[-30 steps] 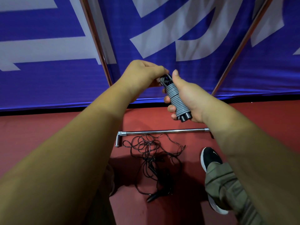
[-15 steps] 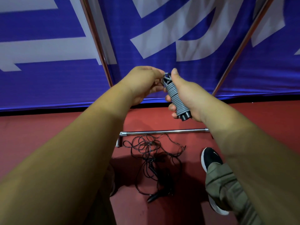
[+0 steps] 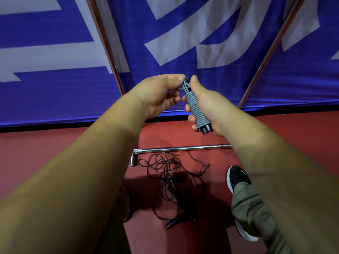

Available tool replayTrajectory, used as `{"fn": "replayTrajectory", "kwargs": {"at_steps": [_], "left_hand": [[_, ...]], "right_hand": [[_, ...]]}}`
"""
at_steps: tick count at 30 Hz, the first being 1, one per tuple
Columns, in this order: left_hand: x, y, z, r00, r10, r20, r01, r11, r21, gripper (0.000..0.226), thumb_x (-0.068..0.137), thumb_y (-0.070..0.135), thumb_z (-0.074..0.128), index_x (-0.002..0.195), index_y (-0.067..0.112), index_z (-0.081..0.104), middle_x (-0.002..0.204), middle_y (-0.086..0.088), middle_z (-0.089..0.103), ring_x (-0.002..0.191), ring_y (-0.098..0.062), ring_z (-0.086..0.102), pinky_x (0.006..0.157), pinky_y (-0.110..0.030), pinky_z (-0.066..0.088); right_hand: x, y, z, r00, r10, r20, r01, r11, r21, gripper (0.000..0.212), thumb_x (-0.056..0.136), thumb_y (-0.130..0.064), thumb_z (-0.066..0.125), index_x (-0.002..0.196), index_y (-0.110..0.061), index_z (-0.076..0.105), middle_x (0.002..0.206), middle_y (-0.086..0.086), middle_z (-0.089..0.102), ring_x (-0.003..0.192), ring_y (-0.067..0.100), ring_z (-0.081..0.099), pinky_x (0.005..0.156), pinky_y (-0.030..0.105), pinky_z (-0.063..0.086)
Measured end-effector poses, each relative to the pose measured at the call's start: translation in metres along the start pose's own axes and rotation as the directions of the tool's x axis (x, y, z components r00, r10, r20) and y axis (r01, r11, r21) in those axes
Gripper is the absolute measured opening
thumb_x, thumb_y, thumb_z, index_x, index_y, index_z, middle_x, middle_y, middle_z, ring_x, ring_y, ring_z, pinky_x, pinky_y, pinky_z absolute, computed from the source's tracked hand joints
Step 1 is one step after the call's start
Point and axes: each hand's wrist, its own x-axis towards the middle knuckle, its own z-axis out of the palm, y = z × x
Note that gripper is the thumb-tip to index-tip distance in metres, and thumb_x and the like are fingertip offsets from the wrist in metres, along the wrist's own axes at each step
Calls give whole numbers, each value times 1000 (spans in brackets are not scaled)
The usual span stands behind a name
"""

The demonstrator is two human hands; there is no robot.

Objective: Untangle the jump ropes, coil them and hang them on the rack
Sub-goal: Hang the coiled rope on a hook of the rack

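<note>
My right hand point(image 3: 207, 105) grips a grey jump rope point(image 3: 196, 109), its cord wound tightly round the black handles into a tilted bundle. My left hand point(image 3: 161, 94) pinches the cord's loose end at the top of that bundle, fingertips meeting my right thumb. On the red floor below lies a black jump rope point(image 3: 174, 178) in a loose tangle, its handles pointing toward me. The rack shows as two slanted metal poles point(image 3: 106, 44) against the banner and a chrome base bar point(image 3: 183, 148) on the floor just behind the tangle.
A blue banner with white lettering point(image 3: 201, 33) fills the background behind the poles. My right foot in a black shoe point(image 3: 236, 177) stands on the floor right of the tangled rope; my left foot is mostly hidden under my left arm.
Both hands have sunk slightly with the grey bundle. My left fingers have shifted at the bundle's top end, working the cord there. The black rope on the floor has not moved.
</note>
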Motion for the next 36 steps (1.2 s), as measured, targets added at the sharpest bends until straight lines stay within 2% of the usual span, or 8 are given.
{"fn": "replayTrajectory", "kwargs": {"at_steps": [5,10,13,17,20,22,30,36], "left_hand": [[2,-5,9,993,116,-37,-113,991,75,11,97,10,74,105,17,76,80,4,72,66,-8,59,71,-24,57],[8,-1,0,977,178,-114,-168,982,86,20,95,7,74,113,17,74,75,1,72,64,-11,63,75,-31,56],[7,4,-1,986,154,-69,-149,987,63,19,98,7,69,114,17,71,80,2,73,67,-11,67,81,-33,54],[2,9,7,994,102,-23,-103,994,-32,16,99,7,63,112,14,70,75,4,70,73,-13,66,84,-34,55],[-1,7,11,988,152,-40,-146,982,123,22,95,4,65,109,17,74,75,5,70,70,-11,65,76,-32,48],[-3,6,11,982,183,-42,-174,972,159,25,92,3,66,110,16,76,77,3,72,71,-13,64,75,-32,47],[-11,13,6,975,212,-69,-166,897,409,8,95,14,70,93,16,78,70,4,67,70,-15,59,71,-33,52],[-13,2,30,946,314,77,-309,811,497,14,98,11,69,110,12,73,74,8,69,75,-9,61,72,-29,48]], "right_hand": [[-1,-2,5,989,-42,-145,12,979,-205,65,103,-74,37,119,-16,61,103,8,71,71,25,68,75,54,66],[-8,-6,5,996,-57,69,58,998,-15,14,110,-33,54,109,-19,56,106,8,64,82,24,66,83,57,62],[-7,-4,-1,988,-133,81,132,991,11,23,105,-31,65,118,-14,58,108,9,72,71,24,74,67,51,66],[-5,-4,-8,982,-189,-26,185,978,-97,26,98,-30,67,118,-15,58,96,8,78,49,23,63,44,30,50],[-1,2,-6,968,-235,-93,185,909,-372,23,93,-36,61,112,-23,56,90,2,79,54,19,72,49,32,58],[2,4,-3,953,-275,-124,179,847,-500,26,89,-44,58,108,-27,55,94,2,77,69,28,75,66,44,65],[3,1,-7,941,-314,-125,241,882,-405,22,94,-36,62,112,-24,55,89,3,75,57,23,74,56,41,63],[18,22,-8,946,-287,-151,137,777,-614,30,101,-36,59,119,-16,47,106,10,64,93,35,62,73,36,41]]}}
